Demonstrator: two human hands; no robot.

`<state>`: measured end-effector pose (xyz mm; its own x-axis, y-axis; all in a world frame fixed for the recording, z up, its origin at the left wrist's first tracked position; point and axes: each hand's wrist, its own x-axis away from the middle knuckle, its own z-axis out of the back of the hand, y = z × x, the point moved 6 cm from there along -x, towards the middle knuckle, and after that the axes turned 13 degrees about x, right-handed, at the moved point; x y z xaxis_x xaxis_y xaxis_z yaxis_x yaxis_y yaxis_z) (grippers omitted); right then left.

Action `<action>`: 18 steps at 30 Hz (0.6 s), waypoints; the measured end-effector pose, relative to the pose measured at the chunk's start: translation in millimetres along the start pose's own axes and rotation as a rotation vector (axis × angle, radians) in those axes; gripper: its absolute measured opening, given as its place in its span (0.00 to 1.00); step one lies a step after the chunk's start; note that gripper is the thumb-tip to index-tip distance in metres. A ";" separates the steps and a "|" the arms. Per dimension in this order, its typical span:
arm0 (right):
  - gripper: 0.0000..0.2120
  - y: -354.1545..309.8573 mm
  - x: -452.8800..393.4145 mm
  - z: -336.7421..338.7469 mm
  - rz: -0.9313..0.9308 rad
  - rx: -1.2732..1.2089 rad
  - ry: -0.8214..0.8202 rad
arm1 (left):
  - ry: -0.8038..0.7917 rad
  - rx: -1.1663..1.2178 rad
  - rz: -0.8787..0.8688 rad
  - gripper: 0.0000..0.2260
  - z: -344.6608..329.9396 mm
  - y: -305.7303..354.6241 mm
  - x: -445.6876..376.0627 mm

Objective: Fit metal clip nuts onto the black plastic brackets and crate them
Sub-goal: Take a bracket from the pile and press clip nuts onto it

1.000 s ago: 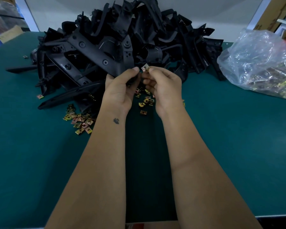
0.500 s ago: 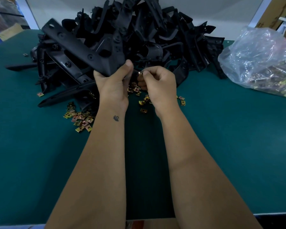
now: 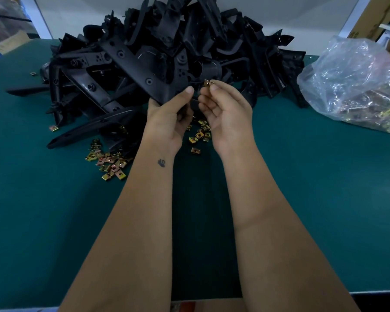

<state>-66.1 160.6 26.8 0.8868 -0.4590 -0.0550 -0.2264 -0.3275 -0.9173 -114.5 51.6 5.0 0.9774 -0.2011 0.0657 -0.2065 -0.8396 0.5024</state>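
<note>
Left hand clamped on near end of black plastic bracket, thumb on top, bracket raised over the pile of brackets. Right hand pinching one clip nut at fingertips, just beside bracket's end, not yet slid on. Bracket likely stiff, light, long; best held near the end being fitted. Clip nut tiny, springy metal, probably slick; pinch by flat sides, open mouth toward edge. Loose clip nuts on green counter. Versus half a second ago: nut lifted clear, hands slightly apart, bracket tipped lower.
</note>
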 end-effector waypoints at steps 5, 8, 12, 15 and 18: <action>0.05 -0.2 -0.1 -1.5 0.022 0.027 0.015 | -0.022 -0.003 0.100 0.14 -0.9 -8.5 3.2; 0.06 -0.8 -0.1 0.1 0.042 0.077 0.034 | -0.024 -0.020 0.113 0.14 -2.2 -10.6 5.2; 0.08 0.0 -1.1 1.5 0.031 0.084 0.064 | -0.026 -0.108 0.103 0.14 -2.6 -10.7 5.9; 0.06 0.0 -1.5 0.9 0.036 0.099 0.061 | -0.047 -0.135 0.105 0.14 -3.5 -11.3 6.3; 0.07 0.2 -2.1 2.9 0.038 0.083 0.070 | -0.056 -0.155 0.102 0.14 -3.4 -11.0 5.8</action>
<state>-66.9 163.9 25.6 0.8472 -0.5272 -0.0658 -0.2232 -0.2408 -0.9446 -106.4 61.4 2.8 0.9468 -0.3124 0.0773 -0.2905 -0.7267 0.6225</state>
